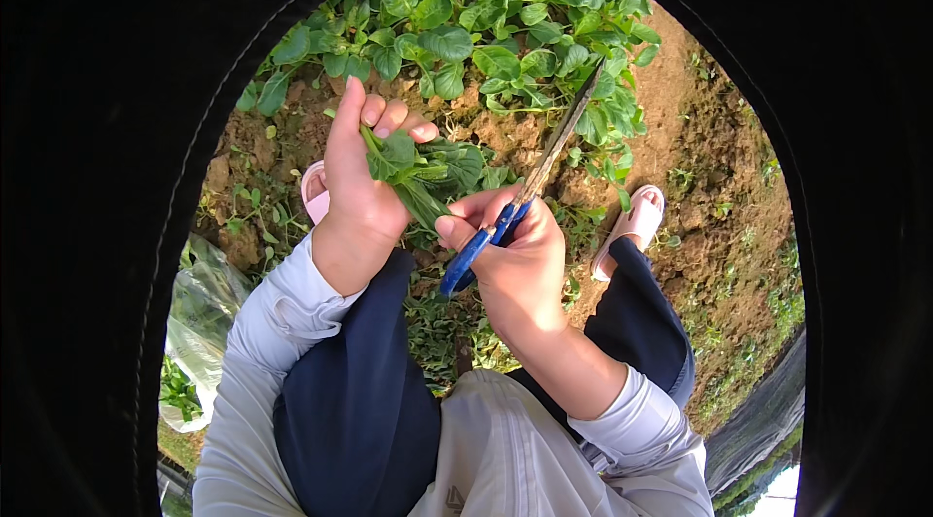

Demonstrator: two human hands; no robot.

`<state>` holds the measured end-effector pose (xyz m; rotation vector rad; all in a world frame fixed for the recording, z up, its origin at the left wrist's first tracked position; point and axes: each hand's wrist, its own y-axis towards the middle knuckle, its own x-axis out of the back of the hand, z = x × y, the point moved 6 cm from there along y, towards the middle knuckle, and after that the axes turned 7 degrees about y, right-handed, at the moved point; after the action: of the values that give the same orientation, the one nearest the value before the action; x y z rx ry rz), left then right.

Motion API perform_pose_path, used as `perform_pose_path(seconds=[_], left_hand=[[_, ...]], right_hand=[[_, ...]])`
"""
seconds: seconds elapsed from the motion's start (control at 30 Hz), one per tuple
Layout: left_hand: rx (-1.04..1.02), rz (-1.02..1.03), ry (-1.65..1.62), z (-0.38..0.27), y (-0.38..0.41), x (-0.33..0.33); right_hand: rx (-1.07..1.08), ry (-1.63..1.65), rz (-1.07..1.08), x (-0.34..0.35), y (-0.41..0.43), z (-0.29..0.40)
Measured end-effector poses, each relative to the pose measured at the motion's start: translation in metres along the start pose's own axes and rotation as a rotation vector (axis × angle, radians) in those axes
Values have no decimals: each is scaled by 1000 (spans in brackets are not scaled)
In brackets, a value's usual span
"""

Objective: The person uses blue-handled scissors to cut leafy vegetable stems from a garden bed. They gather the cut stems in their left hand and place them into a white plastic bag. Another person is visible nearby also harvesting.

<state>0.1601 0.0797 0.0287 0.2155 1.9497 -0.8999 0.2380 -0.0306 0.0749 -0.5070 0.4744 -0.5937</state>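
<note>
My left hand (368, 174) is closed around the stems of a cut leafy green plant (437, 171), whose leaves hang toward the right. Between the thumb and fingers of my right hand (521, 247) is the tip of one of its leaves. That same hand also holds blue-handled scissors (539, 174), their stained blades pointing up and to the right. The blades look closed together. Rows of leafy greens (503, 36) grow from the soil just beyond both hands.
A clear plastic bag (200, 320) with greens inside lies at the left. Small plants and loose leaves (444, 327) cover the ground between my legs. My feet in pink sandals (641, 218) stand on the soil. Dark sheeting (758, 415) lies at the lower right.
</note>
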Motion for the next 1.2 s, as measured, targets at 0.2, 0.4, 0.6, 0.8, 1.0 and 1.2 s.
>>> perform_pose_path(seconds=[0.2, 0.4, 0.6, 0.8, 1.0, 1.2], left_hand=[[-15, 236, -200, -30, 6, -8], [18, 279, -108, -9, 0, -23], [130, 364, -105, 10, -4, -23], [229, 300, -134, 22, -10, -26], [202, 340, -22, 22, -8, -23], [193, 327, -8, 24, -9, -25]], right_hand=[[-106, -202, 199, -7, -17, -1], [144, -42, 75, 0, -4, 16], [302, -164, 31, 4, 6, 32], [485, -237, -69, 15, 10, 39], [578, -390, 1, 13, 7, 45], [535, -574, 31, 15, 8, 37]])
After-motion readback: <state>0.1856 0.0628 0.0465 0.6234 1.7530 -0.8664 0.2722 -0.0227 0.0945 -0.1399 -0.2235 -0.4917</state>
